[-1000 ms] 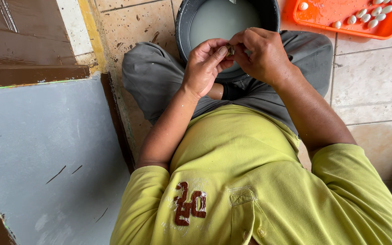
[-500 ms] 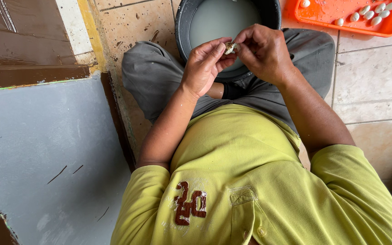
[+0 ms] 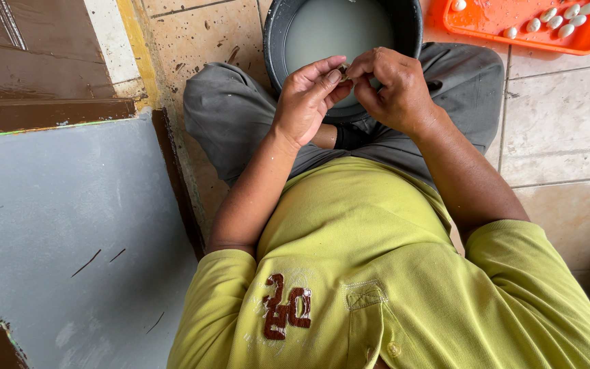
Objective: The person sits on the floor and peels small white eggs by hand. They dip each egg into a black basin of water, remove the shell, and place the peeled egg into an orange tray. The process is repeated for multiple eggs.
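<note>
1. The fingertips of both hands meet over a small pale object, pinching it from either side; it is mostly hidden, so its kind cannot be told.
2. The left hand has its thumb and forefinger pressed to the object, the other fingers curled loosely beneath, palm turned toward the right.
3. The right hand is bunched, knuckles up, its fingertips closed on the same object.
4. Both wrists angle inward from bare forearms that run back to yellow-green sleeves.
5. The hands hover over the near rim of a dark bucket holding cloudy whitish liquid, set between the person's grey-trousered knees.
6. Beyond the right hand, an orange tray with small white oval pieces sits on the tiled floor, just beside the bucket.
7. To the left a grey panel with a brown edge bounds the space; open tile lies to the right.
</note>
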